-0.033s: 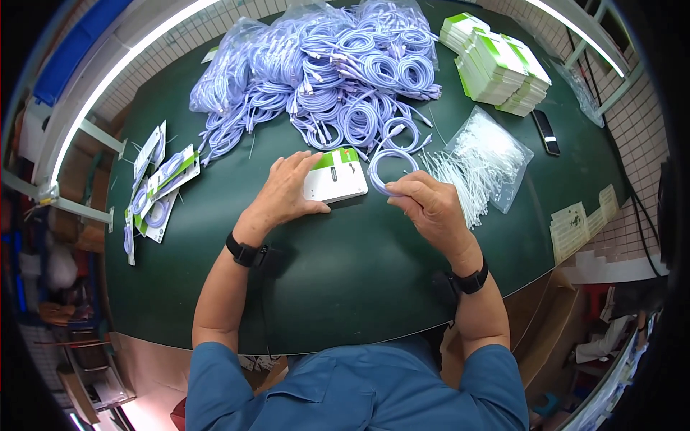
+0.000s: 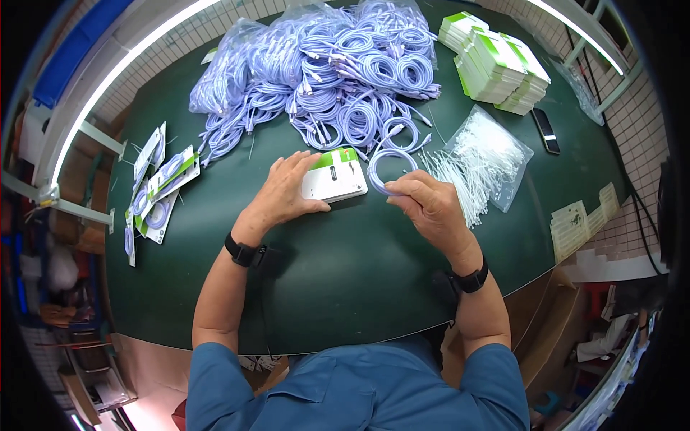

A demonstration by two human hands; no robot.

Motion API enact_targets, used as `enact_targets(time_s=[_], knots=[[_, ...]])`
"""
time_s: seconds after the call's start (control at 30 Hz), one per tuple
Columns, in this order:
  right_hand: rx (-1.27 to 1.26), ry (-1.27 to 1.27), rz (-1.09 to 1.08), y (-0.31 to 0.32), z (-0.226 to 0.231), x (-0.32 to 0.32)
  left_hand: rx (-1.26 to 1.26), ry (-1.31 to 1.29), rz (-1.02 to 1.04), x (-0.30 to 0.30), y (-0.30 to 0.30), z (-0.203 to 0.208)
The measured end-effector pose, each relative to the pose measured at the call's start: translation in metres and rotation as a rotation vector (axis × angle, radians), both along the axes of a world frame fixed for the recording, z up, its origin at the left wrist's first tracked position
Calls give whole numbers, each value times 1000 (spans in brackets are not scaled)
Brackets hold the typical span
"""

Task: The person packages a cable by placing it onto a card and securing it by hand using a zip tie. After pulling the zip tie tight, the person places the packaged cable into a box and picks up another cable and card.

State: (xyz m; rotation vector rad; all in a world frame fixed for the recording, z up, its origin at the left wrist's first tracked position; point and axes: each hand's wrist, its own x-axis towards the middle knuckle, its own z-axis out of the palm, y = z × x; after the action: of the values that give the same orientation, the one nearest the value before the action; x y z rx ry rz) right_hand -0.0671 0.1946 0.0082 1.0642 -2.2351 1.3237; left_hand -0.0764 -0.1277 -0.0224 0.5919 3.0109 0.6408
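Note:
My left hand (image 2: pixel 289 185) grips the left side of a small stack of white and green packaging cards (image 2: pixel 336 181) lying on the table. Its thumb rests by the near edge and its fingers reach over the green end. Between thumb and fingertips, my right hand (image 2: pixel 429 208) pinches a coiled lilac cable (image 2: pixel 374 174), just right of the cards. A large heap of similar coiled cables (image 2: pixel 345 68) lies beyond both hands. White twist ties (image 2: pixel 467 188) spill from a clear plastic bag (image 2: pixel 512 188) beside my right hand.
Carded cables (image 2: pixel 159 190) lie in a loose pile at the left. Taller stacks of green and white cards (image 2: pixel 499 68) stand at the far right, near a black phone (image 2: pixel 546 133). Worn paper sheets (image 2: pixel 583 224) are on the right edge of the dark green table (image 2: pixel 345 287).

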Motion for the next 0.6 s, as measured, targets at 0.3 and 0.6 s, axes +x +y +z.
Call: enact_targets(time_s=[0.3, 0.6], knots=[[-138, -174, -23, 0, -2, 8, -3, 416, -128, 11, 3, 19], [-253, -90, 52, -17, 3, 19, -70, 555, -160, 96, 67, 43]])
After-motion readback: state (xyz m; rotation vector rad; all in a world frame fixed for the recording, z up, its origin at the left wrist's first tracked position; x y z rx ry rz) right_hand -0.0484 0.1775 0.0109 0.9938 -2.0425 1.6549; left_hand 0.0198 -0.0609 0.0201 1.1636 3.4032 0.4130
